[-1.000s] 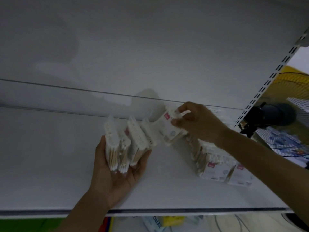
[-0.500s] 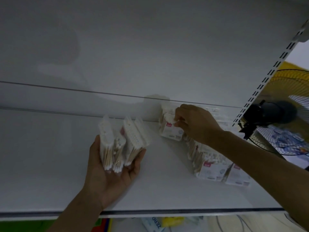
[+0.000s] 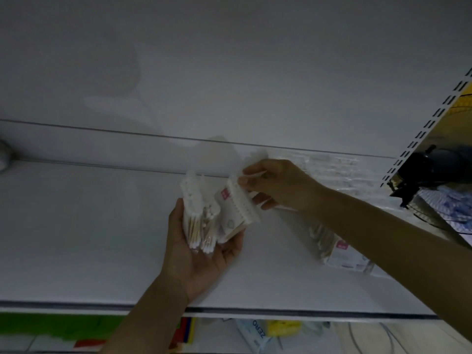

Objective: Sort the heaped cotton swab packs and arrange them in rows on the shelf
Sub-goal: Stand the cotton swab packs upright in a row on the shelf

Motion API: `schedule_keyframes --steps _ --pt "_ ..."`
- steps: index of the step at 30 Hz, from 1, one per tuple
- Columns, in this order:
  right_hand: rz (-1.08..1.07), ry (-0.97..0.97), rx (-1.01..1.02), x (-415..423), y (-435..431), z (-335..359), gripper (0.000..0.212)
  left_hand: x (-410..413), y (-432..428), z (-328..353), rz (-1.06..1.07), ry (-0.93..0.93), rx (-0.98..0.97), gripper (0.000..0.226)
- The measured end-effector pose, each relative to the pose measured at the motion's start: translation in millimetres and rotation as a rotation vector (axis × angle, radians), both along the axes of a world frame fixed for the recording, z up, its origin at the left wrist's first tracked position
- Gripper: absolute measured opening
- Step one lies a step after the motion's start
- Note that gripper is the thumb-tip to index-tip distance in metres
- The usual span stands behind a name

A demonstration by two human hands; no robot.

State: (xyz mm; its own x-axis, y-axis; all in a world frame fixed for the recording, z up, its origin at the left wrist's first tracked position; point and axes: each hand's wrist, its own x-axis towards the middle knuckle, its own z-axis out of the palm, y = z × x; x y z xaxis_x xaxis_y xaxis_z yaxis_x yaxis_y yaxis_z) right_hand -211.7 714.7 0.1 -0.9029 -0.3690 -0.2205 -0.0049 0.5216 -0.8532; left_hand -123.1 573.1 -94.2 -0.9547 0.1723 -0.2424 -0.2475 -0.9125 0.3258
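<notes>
My left hand [image 3: 201, 254], palm up over the white shelf [image 3: 84, 238], holds a bundle of cotton swab packs [image 3: 196, 215] standing on edge. My right hand [image 3: 278, 185] pinches the top of one more pack [image 3: 237, 208], white with a pink label, which leans against the right side of that bundle. More packs [image 3: 342, 251] lie in a heap on the shelf at the right, partly hidden under my right forearm. Further packs [image 3: 329, 167] sit against the back wall behind my right hand.
The shelf's front edge [image 3: 281, 311] runs across the bottom. A slotted upright [image 3: 421, 134] stands at the right, with a black fan [image 3: 424, 169] beyond it. Goods [image 3: 258, 333] show on a lower level beneath.
My right hand lifted a pack from the heap at the back right and carried it left to the bundle. My left hand stayed in place with its packs.
</notes>
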Motion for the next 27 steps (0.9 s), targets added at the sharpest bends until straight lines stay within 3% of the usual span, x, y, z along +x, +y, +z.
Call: schedule_keyframes --steps 3,8,12,16,23,27 --pt "-0.023 -0.142 -0.068 6 5 -3 0.008 0 -1 -1 -0.031 0.006 0.022 0.067" --pt "-0.024 -0.122 -0.12 12 -1 -13 0.021 -2 -3 -3 -0.04 0.03 0.03 0.078" --pt "-0.023 -0.059 -0.071 7 -5 -16 0.029 -2 -3 -3 -0.032 0.01 0.03 0.101" --pt "-0.008 -0.045 -0.063 9 -5 -19 0.014 -2 -3 -5 -0.06 0.026 0.052 0.084" --pt "0.017 -0.09 0.036 14 0 -22 0.025 0 -6 -7 -0.128 0.072 0.036 0.076" --pt "-0.083 0.096 0.091 11 -2 -16 0.026 3 -4 -9 -0.089 0.088 0.021 0.061"
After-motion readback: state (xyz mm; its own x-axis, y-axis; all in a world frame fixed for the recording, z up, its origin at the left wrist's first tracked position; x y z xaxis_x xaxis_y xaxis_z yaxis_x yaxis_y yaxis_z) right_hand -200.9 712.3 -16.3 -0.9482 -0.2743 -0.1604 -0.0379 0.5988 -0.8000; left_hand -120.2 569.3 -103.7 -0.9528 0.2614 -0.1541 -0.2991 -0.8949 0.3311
